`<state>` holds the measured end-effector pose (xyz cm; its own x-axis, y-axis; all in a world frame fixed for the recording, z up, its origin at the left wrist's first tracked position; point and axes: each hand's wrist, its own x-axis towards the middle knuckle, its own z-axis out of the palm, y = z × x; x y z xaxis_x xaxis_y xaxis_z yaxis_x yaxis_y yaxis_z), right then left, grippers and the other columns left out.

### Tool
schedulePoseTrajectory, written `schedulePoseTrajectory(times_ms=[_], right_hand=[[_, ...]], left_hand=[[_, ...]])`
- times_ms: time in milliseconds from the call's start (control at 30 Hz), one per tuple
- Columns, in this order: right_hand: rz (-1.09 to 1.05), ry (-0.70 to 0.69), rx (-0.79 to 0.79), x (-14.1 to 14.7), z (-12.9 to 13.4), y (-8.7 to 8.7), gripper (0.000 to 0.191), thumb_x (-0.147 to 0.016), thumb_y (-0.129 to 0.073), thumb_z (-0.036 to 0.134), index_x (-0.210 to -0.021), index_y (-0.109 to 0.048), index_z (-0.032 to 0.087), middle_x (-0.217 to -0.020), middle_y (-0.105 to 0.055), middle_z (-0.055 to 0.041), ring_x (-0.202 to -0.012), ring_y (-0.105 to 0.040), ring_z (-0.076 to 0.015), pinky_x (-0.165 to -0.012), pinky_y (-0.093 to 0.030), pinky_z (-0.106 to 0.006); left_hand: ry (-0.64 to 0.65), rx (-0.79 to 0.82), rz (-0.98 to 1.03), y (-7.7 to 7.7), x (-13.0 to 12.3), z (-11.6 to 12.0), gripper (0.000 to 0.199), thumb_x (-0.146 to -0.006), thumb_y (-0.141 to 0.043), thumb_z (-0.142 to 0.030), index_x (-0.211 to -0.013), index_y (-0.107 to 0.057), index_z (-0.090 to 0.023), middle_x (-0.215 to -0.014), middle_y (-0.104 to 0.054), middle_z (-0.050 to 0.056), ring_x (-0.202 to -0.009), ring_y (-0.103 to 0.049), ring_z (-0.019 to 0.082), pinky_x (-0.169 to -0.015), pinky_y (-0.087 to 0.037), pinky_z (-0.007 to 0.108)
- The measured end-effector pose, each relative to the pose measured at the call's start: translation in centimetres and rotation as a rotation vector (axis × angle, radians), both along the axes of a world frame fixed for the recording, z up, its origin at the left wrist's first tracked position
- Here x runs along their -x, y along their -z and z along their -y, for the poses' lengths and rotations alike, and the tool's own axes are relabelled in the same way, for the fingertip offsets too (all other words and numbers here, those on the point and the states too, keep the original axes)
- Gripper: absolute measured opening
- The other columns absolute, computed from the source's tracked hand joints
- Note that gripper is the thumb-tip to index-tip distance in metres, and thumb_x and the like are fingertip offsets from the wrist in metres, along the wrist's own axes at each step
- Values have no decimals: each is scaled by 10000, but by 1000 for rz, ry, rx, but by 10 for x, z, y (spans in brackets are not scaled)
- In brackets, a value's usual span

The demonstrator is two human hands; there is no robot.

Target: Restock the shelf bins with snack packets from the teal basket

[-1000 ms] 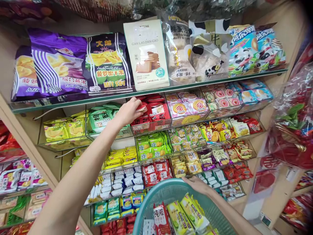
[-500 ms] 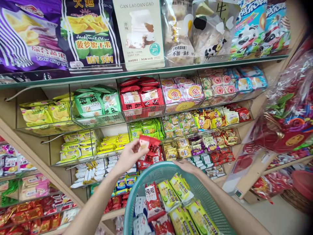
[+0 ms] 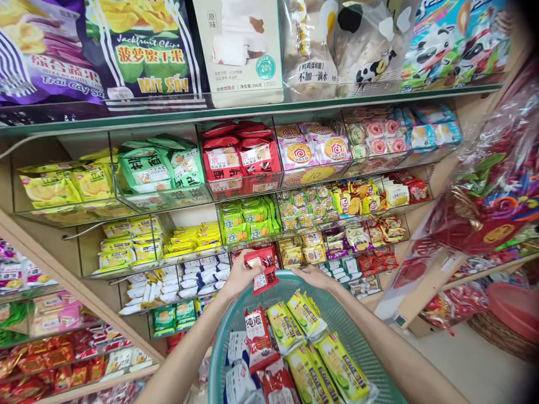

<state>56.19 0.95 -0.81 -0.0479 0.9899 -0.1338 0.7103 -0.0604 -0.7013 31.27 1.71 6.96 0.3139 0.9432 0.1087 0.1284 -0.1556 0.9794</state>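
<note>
My left hand [image 3: 241,277] is closed on a red snack packet [image 3: 264,268] with dark characters and a pale label, held just above the far left rim of a green plastic basket [image 3: 215,349]. The far rim is gripped by my right hand [image 3: 315,277]; its fingers are partly hidden behind the edge. Inside the basket lie several yellow packets [image 3: 286,326], a red and white packet [image 3: 260,339] and white and blue packets [image 3: 241,379]. Behind my left hand is a shelf bin of similar red packets, mostly covered by the hand.
Clear bins of small wrapped snacks fill the shelves, including green packets [image 3: 145,168], red packets [image 3: 240,157] and pink packets [image 3: 314,150]. A glass shelf edge [image 3: 252,115] crosses above, bearing large snack bags. Plastic-wrapped goods [image 3: 484,207] hang at right near a red tub [image 3: 511,308].
My left hand has moved down with the red packet, from over the shelf bins to the basket's far rim. The view has shifted slightly. My right hand stays on the rim.
</note>
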Motion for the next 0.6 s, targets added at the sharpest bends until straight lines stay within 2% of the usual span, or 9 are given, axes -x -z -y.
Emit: schedulePoseTrajectory(times_ms=[167,300,500,600], right_hand=[[-7,23,-7,0,2,-1,646,-735,-339,777,-435,-341,205,-441,-338,24,-472,-366,-117,-505,-295,-260],[-11,39,-26,-1,5,1,650,-727,-362,777,-433,-359,197,-437,-339,26,-461,-346,-104,-487,-271,-256],[-64,70,10,-8,12,4,649,-732,-384,760,-484,-500,171,-468,-453,2,-503,-431,-121,-501,-310,-252],[-81,60,16,-11,15,4,642,-737,-400,747,-507,-541,164,-481,-483,-6,-526,-462,-132,-522,-336,-255]], left_hand=[[162,-122,-232,22,-26,-8,216,-670,-664,-339,-715,-582,-144,-622,-579,-22,-573,-509,98,-546,-382,204],[226,-270,-491,34,-44,-9,133,-723,-587,-244,-644,-601,-138,-590,-557,-23,-562,-471,92,-540,-336,199],[287,-364,-745,31,-46,-4,145,-762,-580,-255,-695,-657,-153,-616,-582,-5,-604,-522,121,-544,-331,204],[301,-439,-1015,27,-43,2,178,-799,-546,-262,-722,-679,-171,-681,-629,44,-686,-593,180,-592,-377,242]])
